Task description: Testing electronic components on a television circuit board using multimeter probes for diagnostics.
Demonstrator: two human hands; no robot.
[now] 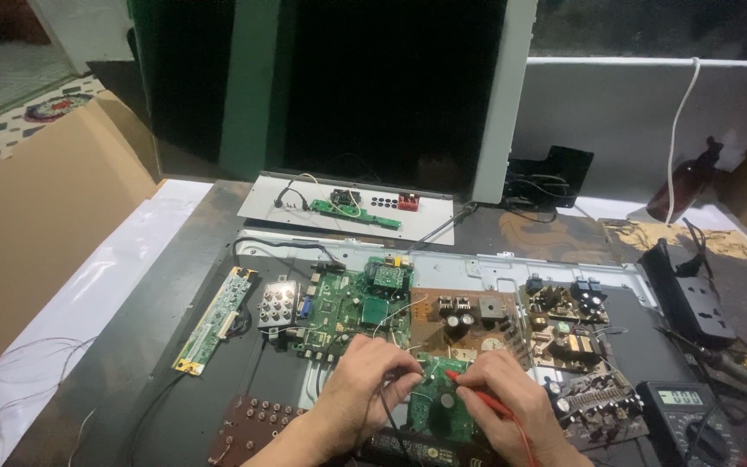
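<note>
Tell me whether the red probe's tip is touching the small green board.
Touching. The head view shows the right hand pressing the red probe tip onto the small green board.

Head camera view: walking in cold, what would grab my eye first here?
Probably the two hands low in the middle: the left hand pinches a black probe and the right hand a red probe, both on a small green circuit board. Around them, more circuit boards sit on an opened flat metal chassis. At the lower right lies a dark multimeter.
</note>
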